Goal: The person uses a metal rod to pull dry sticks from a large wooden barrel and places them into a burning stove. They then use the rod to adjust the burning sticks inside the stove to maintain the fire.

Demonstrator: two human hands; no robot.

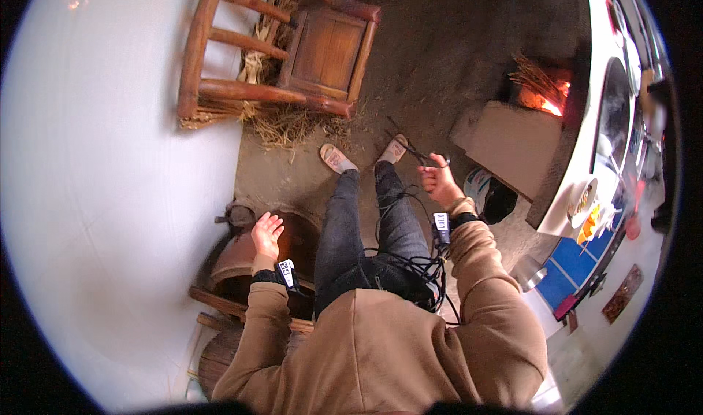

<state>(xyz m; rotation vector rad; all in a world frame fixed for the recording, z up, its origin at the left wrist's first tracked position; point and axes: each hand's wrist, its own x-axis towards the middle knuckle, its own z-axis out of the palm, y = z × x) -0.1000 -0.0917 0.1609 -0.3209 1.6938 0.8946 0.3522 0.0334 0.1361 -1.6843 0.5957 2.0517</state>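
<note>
My right hand (439, 183) grips a long, thin, dark metal tool with a loop handle, probably fire tongs (414, 152). Its far end reaches past my slippered right foot (394, 147). My left hand (267, 233) is empty, palm turned up and fingers spread. It hangs over a large reddish-brown vessel (236, 258), whose inside is mostly dark. To the right, a fire (551, 106) burns in a stove opening, and a bundle of thin sticks (533, 80) pokes out of it. Both wrists wear black bands with small devices.
A wooden chair (329, 52) stands by the white wall (110, 195), with dry straw (280, 126) around it. A brown board (511, 140) is before the stove. On the white stove top (554, 220) are a wok (612, 113) and a bowl (582, 202). Black cables (434, 269) hang at my lap.
</note>
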